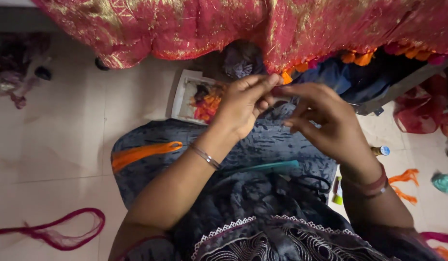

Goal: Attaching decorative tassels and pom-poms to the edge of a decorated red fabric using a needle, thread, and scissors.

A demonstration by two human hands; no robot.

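Red fabric (224,24): a gold-patterned cloth is spread across the top, its edge trimmed with orange tassels (356,58).
Dark lap cloth (262,145): an orange thread loop (142,152) and a teal strip (267,167) are laid on it.
Left hand (243,106): fingertips are pinched narrowly at the fabric's edge; what is gripped cannot be told.
Right hand (325,121): fingers are curled, thumb and forefinger meeting the left fingertips.
Tray (185,94): orange scraps are held in it, on the floor.

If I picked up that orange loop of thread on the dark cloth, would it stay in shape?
Probably not. The orange thread loop lies flat in a thin, wavy strand, so it would likely flop and dangle. It looks very light and might slide easily off the dark cloth.
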